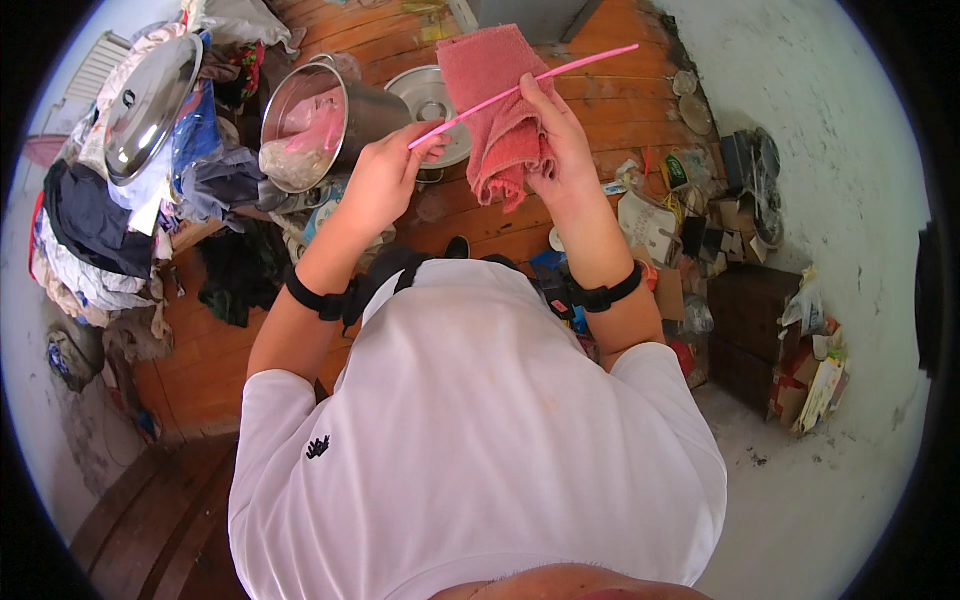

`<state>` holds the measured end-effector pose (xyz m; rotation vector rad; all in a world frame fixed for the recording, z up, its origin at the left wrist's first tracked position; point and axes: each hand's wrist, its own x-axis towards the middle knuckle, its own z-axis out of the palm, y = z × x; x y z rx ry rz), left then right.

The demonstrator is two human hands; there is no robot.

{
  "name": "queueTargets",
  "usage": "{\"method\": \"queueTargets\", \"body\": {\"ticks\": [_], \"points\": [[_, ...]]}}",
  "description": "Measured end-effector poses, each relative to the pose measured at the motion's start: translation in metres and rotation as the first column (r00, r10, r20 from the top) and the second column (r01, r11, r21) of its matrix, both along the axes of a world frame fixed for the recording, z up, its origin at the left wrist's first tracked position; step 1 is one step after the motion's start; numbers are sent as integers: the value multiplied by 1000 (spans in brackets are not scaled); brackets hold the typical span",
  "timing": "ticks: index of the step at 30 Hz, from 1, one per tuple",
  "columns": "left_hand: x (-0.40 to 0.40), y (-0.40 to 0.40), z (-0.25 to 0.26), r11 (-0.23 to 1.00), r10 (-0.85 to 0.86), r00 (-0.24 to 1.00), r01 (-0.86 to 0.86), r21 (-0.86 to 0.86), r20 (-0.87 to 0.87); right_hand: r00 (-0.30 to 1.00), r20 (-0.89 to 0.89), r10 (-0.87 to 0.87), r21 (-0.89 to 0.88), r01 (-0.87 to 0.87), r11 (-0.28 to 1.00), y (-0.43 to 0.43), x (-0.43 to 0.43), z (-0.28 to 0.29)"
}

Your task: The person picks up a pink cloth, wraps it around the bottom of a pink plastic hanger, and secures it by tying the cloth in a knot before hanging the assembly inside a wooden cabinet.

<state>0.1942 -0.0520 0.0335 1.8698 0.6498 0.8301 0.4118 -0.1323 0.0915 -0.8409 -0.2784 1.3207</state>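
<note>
My left hand (390,169) grips one end of a thin pink stick (487,103), which slants up to the right. In my right hand (559,142) a folded red towel (487,67) hangs down, its lower part bunched against the palm. The right thumb lies on the stick where it crosses the front of the towel. Beyond my left hand a tall steel pot (375,112) lies tilted, its mouth towards the left, with pink and clear plastic bags (311,150) inside. A round metal lid (431,94) is behind the fingers of my left hand.
Clothes (97,225) are heaped at the left, with a shiny steel lid (154,109) leaning on them. Cardboard boxes (664,289), bags and loose clutter line the right wall. A grey cabinet or box (525,19) stands at the top on the wooden floor (615,90).
</note>
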Motion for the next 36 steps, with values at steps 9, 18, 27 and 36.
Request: {"method": "queueTargets", "body": {"ticks": [9,18,27,36], "points": [[4,8,27,996,-73,973,81,28,-218,988,11,152,15,-152,988,10,-12,-9],[-2,14,23,984,-48,974,85,158,-223,957,-150,247,3,-249,968,9,-14,-9],[2,8,38,958,0,939,98,269,-344,941,-178,289,3,-293,956,6,-4,-22],[-3,-1,28,996,-24,915,58,74,-403,980,106,170,29,-174,984,-3,5,-18]]}}
